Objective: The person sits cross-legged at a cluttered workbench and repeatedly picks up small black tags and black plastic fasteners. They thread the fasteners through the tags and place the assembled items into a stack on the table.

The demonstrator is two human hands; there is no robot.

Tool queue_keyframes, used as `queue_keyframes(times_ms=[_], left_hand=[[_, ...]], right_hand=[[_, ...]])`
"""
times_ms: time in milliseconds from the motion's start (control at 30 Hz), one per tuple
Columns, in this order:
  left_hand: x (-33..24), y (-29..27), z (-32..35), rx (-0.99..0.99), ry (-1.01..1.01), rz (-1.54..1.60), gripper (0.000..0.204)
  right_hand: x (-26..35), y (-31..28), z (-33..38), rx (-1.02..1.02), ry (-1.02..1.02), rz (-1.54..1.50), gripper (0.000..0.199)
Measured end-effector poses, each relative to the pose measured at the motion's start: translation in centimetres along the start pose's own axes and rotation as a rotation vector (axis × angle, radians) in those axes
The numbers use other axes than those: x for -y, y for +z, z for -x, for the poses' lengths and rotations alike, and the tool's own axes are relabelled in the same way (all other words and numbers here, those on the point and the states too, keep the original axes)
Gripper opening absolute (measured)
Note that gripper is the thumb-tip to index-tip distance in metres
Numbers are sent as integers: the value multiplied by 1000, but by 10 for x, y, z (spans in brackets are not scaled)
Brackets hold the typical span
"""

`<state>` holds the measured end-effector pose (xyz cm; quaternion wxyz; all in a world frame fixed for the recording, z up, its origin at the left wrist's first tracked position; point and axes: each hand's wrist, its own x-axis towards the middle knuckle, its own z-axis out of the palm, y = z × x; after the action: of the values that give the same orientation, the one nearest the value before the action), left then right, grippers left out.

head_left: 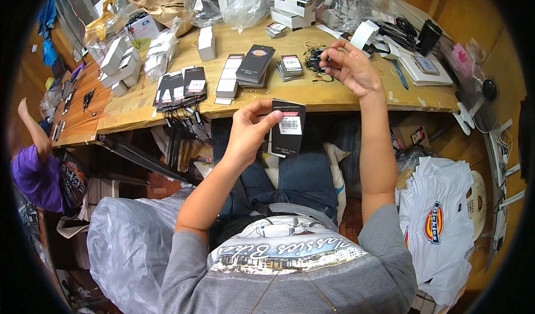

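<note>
In front of my lap, my left hand (253, 133) grips black hang tags (287, 138), thumb on the front. A white barcode sticker with a red top strip shows on the front tag. A white edge shows behind it, and I cannot tell how many tags are there. My right hand (356, 71) is raised over the table's front part, with thumb and fingers bent together. A dark bit shows at its fingertips, too small to make out. Beside those fingertips lies a tangle of black tag strings (313, 60).
Stacks of black tags (255, 66), small sticker labels (290, 66) and finished-looking strung tags (181, 86) line the wooden table (223, 109). White boxes (295, 5) and plastic bags (242, 5) stand behind. White shirts (440, 225) lie at right. A person in purple (39, 172) is at left.
</note>
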<state>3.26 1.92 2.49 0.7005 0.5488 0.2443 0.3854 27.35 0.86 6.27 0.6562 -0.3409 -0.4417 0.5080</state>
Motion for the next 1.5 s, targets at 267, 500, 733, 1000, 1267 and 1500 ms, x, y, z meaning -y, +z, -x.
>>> queue_keyframes(times_ms=[267, 500, 733, 1000, 1267, 1500], left_hand=[[10, 16, -14, 142, 344, -172, 14], [15, 9, -1, 129, 3, -112, 16], [40, -13, 17, 187, -50, -279, 11], [48, -24, 16, 67, -11, -111, 8], [45, -12, 15, 5, 74, 134, 19], [47, -14, 16, -171, 373, -291, 25]], right_hand=[[-39, 42, 39, 24, -86, 76, 13], [-42, 51, 57, -141, -191, 24, 9], [-15, 29, 72, -177, -364, -215, 9], [-9, 40, 94, -252, -443, -259, 5], [-67, 58, 101, -179, -158, 63, 8], [-97, 77, 98, -234, -121, 251, 6]])
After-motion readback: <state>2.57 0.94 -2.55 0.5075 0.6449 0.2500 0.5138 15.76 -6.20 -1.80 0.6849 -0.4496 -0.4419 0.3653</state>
